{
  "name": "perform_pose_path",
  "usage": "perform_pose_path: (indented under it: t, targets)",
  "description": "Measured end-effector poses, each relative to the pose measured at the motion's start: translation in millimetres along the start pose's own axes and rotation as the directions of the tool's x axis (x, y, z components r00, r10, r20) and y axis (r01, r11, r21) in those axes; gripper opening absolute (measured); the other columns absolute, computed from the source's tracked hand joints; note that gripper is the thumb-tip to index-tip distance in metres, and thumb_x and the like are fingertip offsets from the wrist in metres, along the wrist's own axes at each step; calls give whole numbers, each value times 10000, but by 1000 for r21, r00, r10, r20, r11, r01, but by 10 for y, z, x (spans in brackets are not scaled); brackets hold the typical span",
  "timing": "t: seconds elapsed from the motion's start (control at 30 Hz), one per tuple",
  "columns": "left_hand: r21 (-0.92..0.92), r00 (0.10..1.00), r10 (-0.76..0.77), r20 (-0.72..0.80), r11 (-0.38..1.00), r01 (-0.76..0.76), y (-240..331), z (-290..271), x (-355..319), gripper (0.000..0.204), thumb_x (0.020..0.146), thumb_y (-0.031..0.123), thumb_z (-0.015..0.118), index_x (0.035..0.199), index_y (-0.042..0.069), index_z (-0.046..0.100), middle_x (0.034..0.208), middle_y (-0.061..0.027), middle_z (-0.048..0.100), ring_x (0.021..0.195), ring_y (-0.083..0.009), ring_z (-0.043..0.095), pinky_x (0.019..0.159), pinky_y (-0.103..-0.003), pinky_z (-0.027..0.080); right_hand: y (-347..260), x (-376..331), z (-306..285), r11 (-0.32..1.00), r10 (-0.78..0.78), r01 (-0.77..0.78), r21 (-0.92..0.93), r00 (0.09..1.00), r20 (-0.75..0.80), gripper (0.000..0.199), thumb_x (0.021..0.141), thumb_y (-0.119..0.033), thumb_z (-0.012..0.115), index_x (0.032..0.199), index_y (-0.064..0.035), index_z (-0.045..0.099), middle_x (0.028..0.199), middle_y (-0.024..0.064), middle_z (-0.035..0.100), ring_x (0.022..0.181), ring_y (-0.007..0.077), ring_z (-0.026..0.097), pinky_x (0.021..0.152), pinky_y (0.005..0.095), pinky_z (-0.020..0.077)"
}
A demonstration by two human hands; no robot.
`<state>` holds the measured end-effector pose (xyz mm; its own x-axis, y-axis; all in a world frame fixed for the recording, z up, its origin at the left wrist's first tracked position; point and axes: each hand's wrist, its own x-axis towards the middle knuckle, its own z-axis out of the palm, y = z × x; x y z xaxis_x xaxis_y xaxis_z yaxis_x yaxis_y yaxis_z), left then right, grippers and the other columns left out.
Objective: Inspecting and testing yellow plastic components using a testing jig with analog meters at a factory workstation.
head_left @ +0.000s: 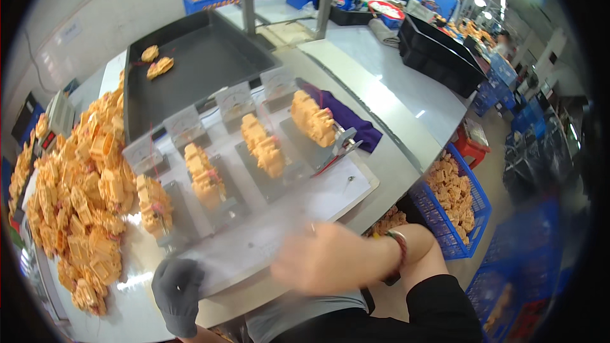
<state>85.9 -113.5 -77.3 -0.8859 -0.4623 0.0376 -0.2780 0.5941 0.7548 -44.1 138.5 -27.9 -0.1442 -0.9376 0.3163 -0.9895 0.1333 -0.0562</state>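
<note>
My left hand (178,295), in a dark grey glove, is at the near left corner of a white board (244,251). Its fingers look curled in, and whatever they might hold is hidden. My bare right hand (318,257) is smeared by motion over the board's near edge, so its fingers cannot be read. Beyond both hands stands a row of several grey fixtures, each bearing an orange-yellow moulded plastic part, such as the leftmost part (154,206) and the rightmost part (312,119). The leftmost part is nearest my left hand. Upright dial meters (185,126) stand behind the fixtures.
A large heap of orange-yellow parts (82,209) covers the table's left side. Behind the meters, a black tray (203,51) contains two parts. Purple cloth (356,124) lies beside the rightmost fixture. Blue crates (473,216) of parts stand right, below table height; a black bin (438,54) sits far right.
</note>
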Motion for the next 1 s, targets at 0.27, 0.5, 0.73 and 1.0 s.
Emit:
perform_pose_path:
  t: [0.27,0.5,0.73,1.0]
  targets:
    - [44,986,166,-22,985,-165,-189,-24,-71,199,858,131,725,966,-28,673,853,-95,664,728,-184,575,685,-302,480,446,-127,839,780,418,-223,584,881,-222,91,792,-119,654,790,-58,588,814,86,564,840,276,575,711,388,477]
    - [51,974,215,76,974,-219,-357,-43,22,264,879,186,722,1034,-15,649,897,-92,663,767,-175,574,705,-302,496,403,-247,809,765,607,-351,540,674,-422,112,725,-60,685,728,-39,575,787,104,558,804,293,560,753,390,466]
    - [114,983,165,84,978,-174,-203,-79,25,270,884,209,719,1013,-20,658,879,-84,654,770,-177,578,696,-299,489,644,-371,639,710,485,-208,673,837,-253,65,749,-42,631,769,15,610,714,113,578,666,238,606,606,346,478]
    - [94,977,209,44,973,-212,-180,-61,1,220,872,161,715,991,-19,671,816,-74,641,724,-175,556,653,-303,463,635,-395,711,680,504,-211,702,830,-238,59,778,-28,646,813,10,617,761,92,595,722,214,597,636,327,476]
